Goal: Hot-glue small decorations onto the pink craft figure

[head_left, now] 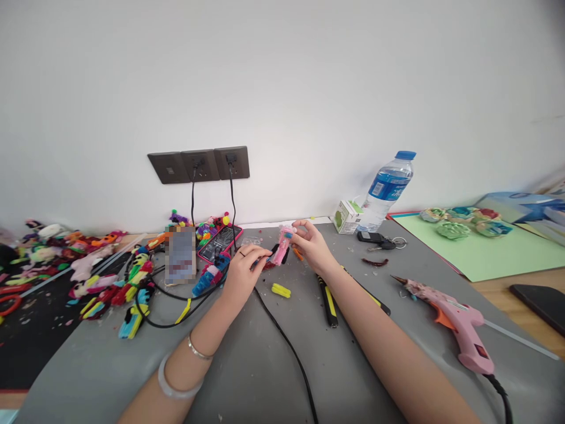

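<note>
My left hand (245, 268) and my right hand (311, 242) meet over the grey mat (265, 365), both pinching a small pink fuzzy clip-like piece (281, 247). The left fingers grip its lower end and the right fingers hold its top. A yellow fuzzy piece (281, 290) lies on the mat just below the hands. A pink glue gun (459, 321) rests on the mat to the right, its nozzle pointing left, apart from both hands.
Piles of colourful fuzzy clips (132, 288) lie left. A phone (219, 241), black cables (282, 335), yellow-black tool (329, 300), car keys (380, 239), a water bottle (387, 189), small green carton (346, 215), green sheet with paper flowers (485, 250) surround the hands. Wall sockets (198, 165) behind.
</note>
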`<state>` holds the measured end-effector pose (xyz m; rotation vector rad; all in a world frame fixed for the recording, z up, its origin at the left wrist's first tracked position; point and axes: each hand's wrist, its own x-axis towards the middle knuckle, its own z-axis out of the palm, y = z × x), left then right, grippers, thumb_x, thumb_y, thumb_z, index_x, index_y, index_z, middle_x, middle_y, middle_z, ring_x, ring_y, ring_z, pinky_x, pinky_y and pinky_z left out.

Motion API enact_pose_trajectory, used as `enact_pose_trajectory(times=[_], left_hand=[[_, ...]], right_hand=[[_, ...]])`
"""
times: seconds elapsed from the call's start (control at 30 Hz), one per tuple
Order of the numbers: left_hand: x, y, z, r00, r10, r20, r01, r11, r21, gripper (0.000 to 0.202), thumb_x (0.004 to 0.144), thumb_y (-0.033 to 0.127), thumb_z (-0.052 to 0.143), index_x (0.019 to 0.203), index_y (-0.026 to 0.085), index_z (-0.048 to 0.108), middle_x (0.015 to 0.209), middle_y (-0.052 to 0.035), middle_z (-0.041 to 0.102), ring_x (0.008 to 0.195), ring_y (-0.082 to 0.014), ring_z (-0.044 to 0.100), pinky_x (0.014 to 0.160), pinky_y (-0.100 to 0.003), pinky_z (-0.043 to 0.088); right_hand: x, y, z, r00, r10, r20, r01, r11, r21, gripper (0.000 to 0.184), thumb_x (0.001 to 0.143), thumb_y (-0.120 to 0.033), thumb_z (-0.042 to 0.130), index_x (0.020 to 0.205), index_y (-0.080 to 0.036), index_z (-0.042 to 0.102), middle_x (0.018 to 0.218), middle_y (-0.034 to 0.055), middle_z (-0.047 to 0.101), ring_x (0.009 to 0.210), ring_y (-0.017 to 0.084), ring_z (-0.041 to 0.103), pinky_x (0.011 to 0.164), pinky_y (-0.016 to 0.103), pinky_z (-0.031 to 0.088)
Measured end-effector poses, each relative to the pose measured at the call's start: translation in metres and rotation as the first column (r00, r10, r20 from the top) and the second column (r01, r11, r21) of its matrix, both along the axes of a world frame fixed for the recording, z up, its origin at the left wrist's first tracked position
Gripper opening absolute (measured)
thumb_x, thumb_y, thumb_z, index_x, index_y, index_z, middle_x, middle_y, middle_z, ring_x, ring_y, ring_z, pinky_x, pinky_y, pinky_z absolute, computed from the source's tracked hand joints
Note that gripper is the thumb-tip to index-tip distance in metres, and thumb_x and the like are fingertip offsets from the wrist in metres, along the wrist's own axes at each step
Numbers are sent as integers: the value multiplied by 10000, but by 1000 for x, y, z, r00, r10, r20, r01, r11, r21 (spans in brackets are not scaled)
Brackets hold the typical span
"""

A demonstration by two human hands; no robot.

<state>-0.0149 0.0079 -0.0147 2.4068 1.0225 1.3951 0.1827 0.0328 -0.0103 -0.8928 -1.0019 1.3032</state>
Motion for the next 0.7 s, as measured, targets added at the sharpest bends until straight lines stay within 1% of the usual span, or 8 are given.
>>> enact_pose_trajectory(times=[0.13, 0.27, 0.33, 0.43, 0.53, 0.63, 0.7], left_hand=[[0, -2, 0, 999, 21, 25, -20, 999, -49, 181, 935, 158, 479, 993, 211, 642, 947, -57, 667, 899, -170, 656, 801, -316, 542], [-1, -1, -1, 997, 51, 58, -46, 996, -77, 193, 916, 180, 521, 1083, 218, 609, 984, -56, 663, 892, -169, 656, 759, -299, 550], [-1, -1, -1, 997, 58, 54, -54, 996, -76, 184, 904, 182, 539, 1067, 222, 615, 983, -52, 667, 882, -171, 657, 766, -306, 552], [-1, -1, -1, 998, 53, 42, -51, 997, -64, 174, 907, 157, 511, 1009, 219, 637, 972, -53, 667, 884, -171, 656, 770, -308, 550], [-1, 0, -2, 998, 45, 44, -42, 997, -71, 188, 913, 145, 491, 993, 219, 645, 962, -53, 663, 889, -170, 653, 753, -297, 546], [-2, -1, -2, 998, 44, 49, -40, 996, -81, 190, 915, 145, 487, 1008, 220, 635, 976, -52, 663, 913, -174, 648, 772, -303, 541], [-2, -1, -1, 998, 53, 44, -49, 995, -91, 225, 920, 137, 459, 1062, 221, 612, 1025, -62, 653, 961, -182, 640, 813, -321, 535]], right_hand=[[0, 0, 3, 1000, -2, 7, 2, 1000, -7, 501, 609, -416, 848, 946, -239, 522, 808, -11, 696, 668, 128, 598, 607, 253, 408], [1, -1, 5, 1000, -10, 18, 11, 1000, -19, 518, 609, -428, 840, 978, -244, 525, 800, -7, 696, 677, 142, 618, 608, 263, 421], [1, -1, 5, 1000, -5, 22, 5, 1000, -17, 520, 612, -435, 837, 982, -244, 526, 784, -8, 693, 672, 145, 618, 604, 264, 427], [1, -1, 4, 1000, 12, 28, -12, 1000, -13, 510, 623, -432, 836, 989, -243, 536, 786, -3, 697, 680, 145, 620, 606, 262, 438], [1, -1, 3, 999, 31, 20, -30, 999, -16, 503, 631, -430, 836, 993, -243, 540, 810, -1, 706, 684, 134, 619, 618, 258, 440], [2, -1, 3, 999, 38, 10, -38, 999, -28, 520, 618, -437, 844, 991, -244, 536, 797, -14, 696, 672, 126, 622, 611, 253, 428], [2, 0, 3, 999, 27, 18, -27, 999, -30, 533, 609, -444, 845, 989, -246, 528, 787, -21, 683, 677, 130, 634, 602, 250, 418]])
